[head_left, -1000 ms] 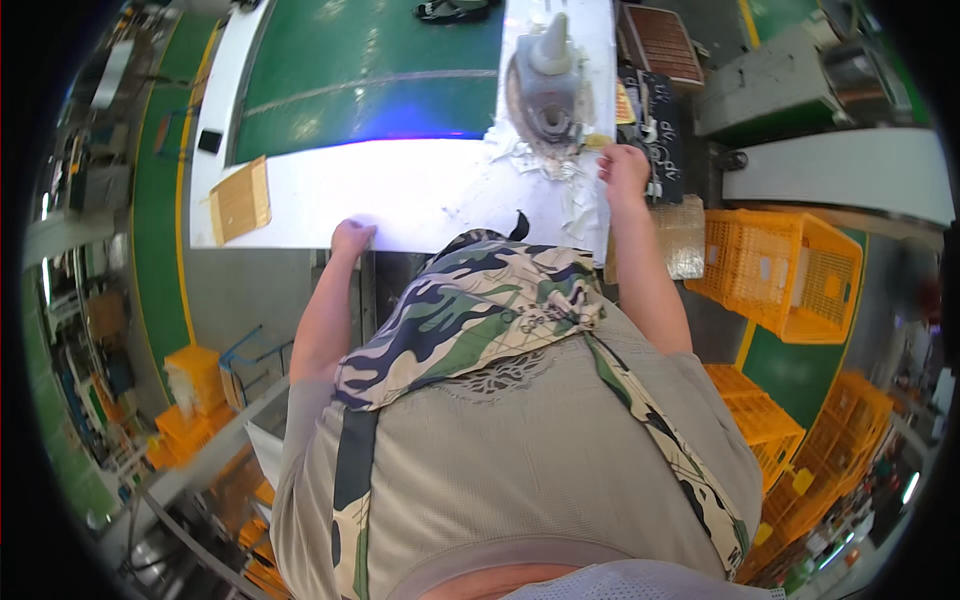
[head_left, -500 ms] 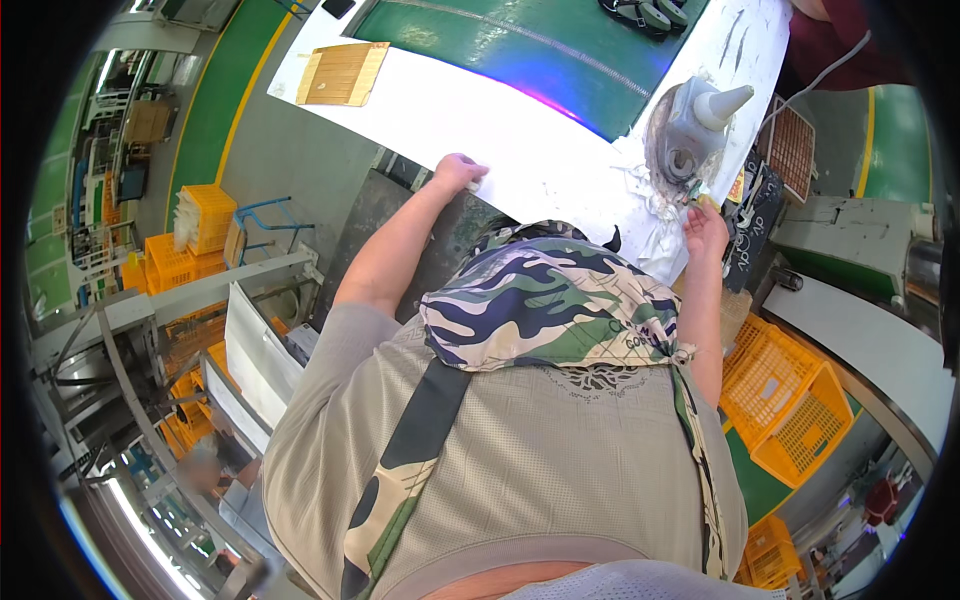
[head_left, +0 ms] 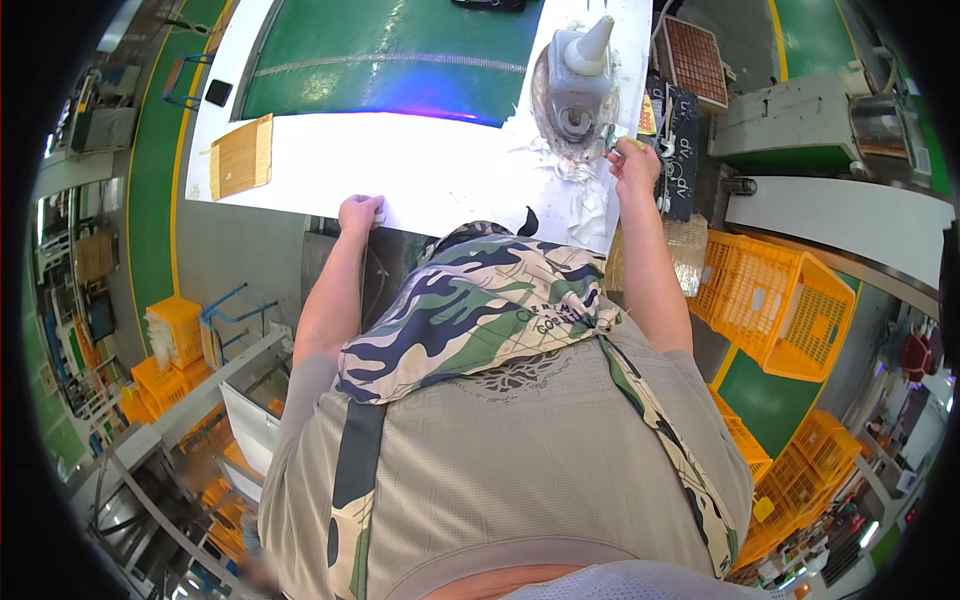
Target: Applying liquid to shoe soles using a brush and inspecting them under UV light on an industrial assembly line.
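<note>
At the near edge of the white table (head_left: 310,165), my left hand (head_left: 360,214) is closed, with a small whitish bit showing at its fingertips. Further right, my right hand (head_left: 636,165) pinches a small yellowish and green piece whose kind I cannot make out. It is just beside a translucent squeeze bottle (head_left: 580,85) with a pointed nozzle. That bottle sits in a round, dirty dish (head_left: 543,95) with a grey crust. Crumpled white tissue (head_left: 590,205) lies in front of the dish, near my right wrist.
A green conveyor belt (head_left: 380,75) runs beyond the white strip, with dark footwear (head_left: 488,4) at the top. Cardboard (head_left: 242,157) and a phone (head_left: 218,93) lie at left. A black board (head_left: 680,150) and yellow crates (head_left: 770,300) stand at right.
My view has turned, so the table and bottle appear further left and the footwear has slid toward the top edge. Both hands keep about the same places at the table, still closed.
</note>
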Demonstrator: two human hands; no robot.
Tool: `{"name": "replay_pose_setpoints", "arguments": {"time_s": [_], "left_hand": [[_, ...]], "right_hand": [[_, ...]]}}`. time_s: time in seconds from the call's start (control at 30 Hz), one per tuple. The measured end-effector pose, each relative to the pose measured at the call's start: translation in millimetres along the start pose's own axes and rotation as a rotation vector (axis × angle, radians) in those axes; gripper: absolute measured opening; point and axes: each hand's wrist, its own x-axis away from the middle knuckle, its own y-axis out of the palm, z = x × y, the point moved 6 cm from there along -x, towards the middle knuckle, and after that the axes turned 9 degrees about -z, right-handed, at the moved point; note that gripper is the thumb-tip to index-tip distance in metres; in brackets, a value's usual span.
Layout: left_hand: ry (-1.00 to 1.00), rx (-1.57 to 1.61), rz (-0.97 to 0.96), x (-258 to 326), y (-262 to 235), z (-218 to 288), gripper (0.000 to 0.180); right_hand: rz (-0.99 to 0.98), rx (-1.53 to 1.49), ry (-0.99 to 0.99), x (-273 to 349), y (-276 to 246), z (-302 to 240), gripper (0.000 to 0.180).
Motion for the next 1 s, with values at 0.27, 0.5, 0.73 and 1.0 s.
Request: {"name": "replay_pose_setpoints", "arguments": {"time_s": [0.27, 0.5, 0.73, 1.0], "left_hand": [[-0.016, 0.076, -0.028, -1.3, -3.3, -1.2, 0.022], [-0.033, 0.092, -0.034, 3.2, -2.2, 5.5, 0.023], [-0.042, 0.090, -0.018, 2.5, -3.0, 5.3, 0.022], [-0.043, 0.108, -0.023, -2.9, -4.7, -0.2, 0.022]], "right_hand": [[-0.166, 0.921, -0.663, 36.1, 63.2, -72.3, 0.018], [-0.225, 1.391, -0.700, 28.4, 100.6, -66.6, 0.012], [-0.229, 1.524, -0.676, 19.1, 110.4, -56.6, 0.012], [-0.246, 1.430, -0.723, 25.3, 114.0, -63.1, 0.012]]}}
